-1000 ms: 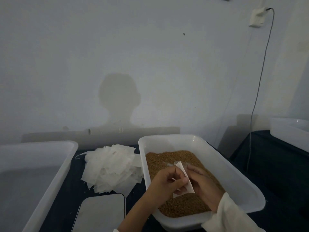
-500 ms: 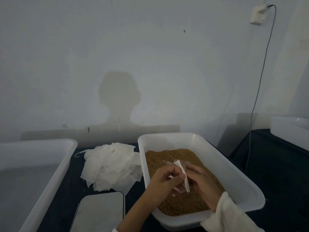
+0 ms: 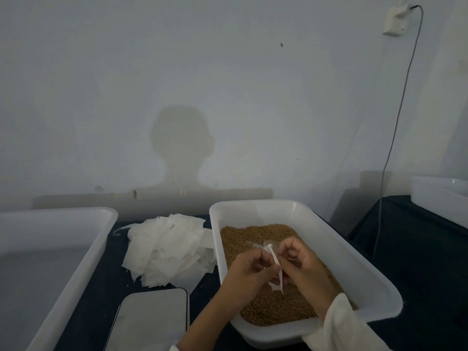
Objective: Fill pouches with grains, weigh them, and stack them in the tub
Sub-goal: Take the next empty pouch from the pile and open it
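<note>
1. Pouch (image 3: 274, 264) position: a small white pouch is held edge-on above the grains (image 3: 253, 236), between both hands, over the middle of the grain tub (image 3: 354, 269)
2. Left hand (image 3: 249, 272): fingers curled, pinching the left side of the pouch between thumb and fingertips
3. Right hand (image 3: 304, 264): fingers curled, pinching the right side of the pouch near its upper edge; a cream sleeve (image 3: 339, 325) covers the wrist and overlaps the tub's near rim
4. Grain tub: white, rectangular, part-filled with brown grains; both hands hide the centre of the grain bed
5. Spare pouches (image 3: 167, 249): a loose fanned heap of flat white pouches lies just beside the grain tub's left wall, between it and the second tub
6. Second tub (image 3: 83, 262): white, at the far left, cut off by the picture edge; its contents cannot be made out
7. Flat grey device (image 3: 152, 323): lies in front of the heap, near the bottom edge, its top face blank
8. Third white container (image 3: 438, 196): stands at the far right, well apart, on a separate dark surface
9. Surface: dark table covering (image 3: 101, 295) under tubs and heap
10. Room: dim, plain pale wall (image 3: 228, 97) carrying the person's shadow; a wall socket (image 3: 395, 21) at top right with a cable (image 3: 390, 148) hanging down past the table gap
</note>
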Demonstrator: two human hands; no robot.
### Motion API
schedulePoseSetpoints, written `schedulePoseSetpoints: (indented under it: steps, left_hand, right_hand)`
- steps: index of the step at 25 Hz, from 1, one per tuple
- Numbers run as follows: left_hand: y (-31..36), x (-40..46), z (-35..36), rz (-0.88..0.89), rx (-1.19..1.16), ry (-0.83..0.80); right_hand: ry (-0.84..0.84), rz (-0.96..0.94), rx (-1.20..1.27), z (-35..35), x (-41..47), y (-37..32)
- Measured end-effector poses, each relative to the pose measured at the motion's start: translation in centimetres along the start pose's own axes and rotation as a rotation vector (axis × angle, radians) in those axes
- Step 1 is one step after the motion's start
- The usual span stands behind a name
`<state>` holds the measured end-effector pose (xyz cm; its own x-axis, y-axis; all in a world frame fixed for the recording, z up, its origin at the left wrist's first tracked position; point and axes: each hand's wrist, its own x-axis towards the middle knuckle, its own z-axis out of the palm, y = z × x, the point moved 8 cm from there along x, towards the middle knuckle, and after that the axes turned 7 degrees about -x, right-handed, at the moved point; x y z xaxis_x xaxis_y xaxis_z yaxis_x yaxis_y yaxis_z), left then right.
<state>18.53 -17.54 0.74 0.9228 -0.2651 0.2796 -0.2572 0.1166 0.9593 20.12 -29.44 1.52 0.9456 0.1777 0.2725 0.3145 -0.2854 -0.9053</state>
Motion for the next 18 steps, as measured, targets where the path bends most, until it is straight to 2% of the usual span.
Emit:
schedulePoseSetpoints:
  steps: [9, 12, 14, 18]
  left_hand:
    - [0.0, 0.1, -0.2, -0.003, -0.047, -0.022]
    - [-0.2, 0.1, -0.3, -0.004, -0.062, 0.003]
    - [-0.4, 0.1, -0.9, -0.001, -0.014, 0.090]
    - [0.1, -0.4, -1.8, 0.052, 0.260, 0.263]
  right_hand:
    - [-0.140, -0.048, 0.149, 0.8, -0.1, -1.0]
    - [-0.140, -0.087, 0.031, 0.8, 0.1, -1.1]
    - [-0.094, -0.083, -0.085, 0.7, 0.1, -0.4]
    - [0.106, -0.034, -0.324, -0.9, 0.0, 0.1]
